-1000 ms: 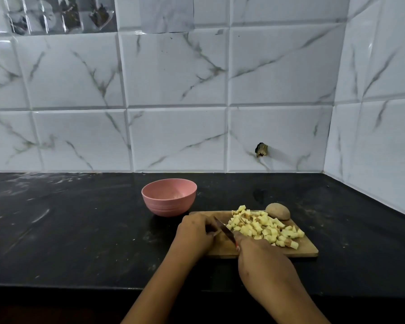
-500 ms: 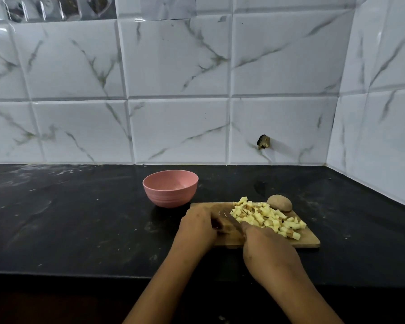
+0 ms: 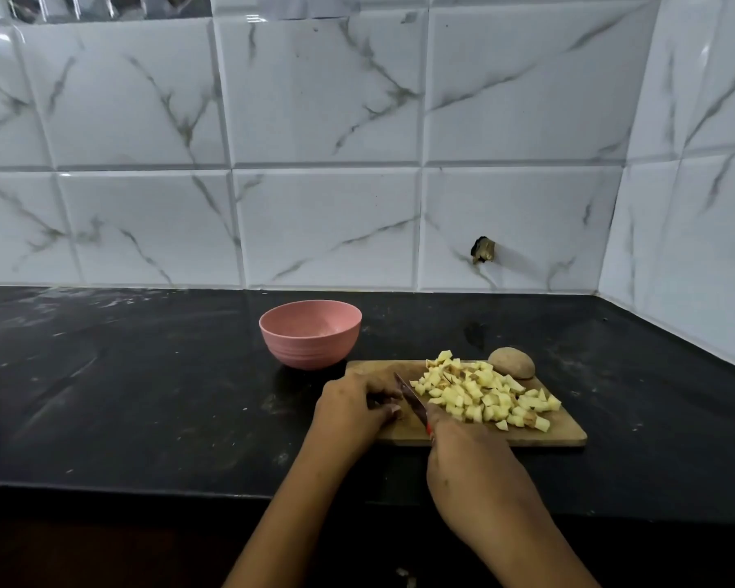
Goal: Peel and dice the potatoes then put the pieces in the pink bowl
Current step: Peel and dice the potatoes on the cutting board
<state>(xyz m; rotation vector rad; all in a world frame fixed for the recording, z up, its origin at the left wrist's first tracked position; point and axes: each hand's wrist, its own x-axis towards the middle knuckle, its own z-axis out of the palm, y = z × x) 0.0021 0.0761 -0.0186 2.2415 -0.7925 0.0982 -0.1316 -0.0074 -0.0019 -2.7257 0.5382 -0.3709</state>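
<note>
Tilting knife [image 3: 410, 398] blade back up into view since half a second ago. Gripping handle tight in right hand [image 3: 476, 468], fingers wrapped round, only a red sliver showing. Curling left hand [image 3: 357, 403] fingers down on cutting board [image 3: 565, 435] just left of blade; hiding whatever is under them, cannot tell. Sitting right of blade: diced potato pile [image 3: 484, 396], whole potato [image 3: 512, 363] beyond it. Standing beyond left hand, off board: pink bowl [image 3: 310, 333].
</note>
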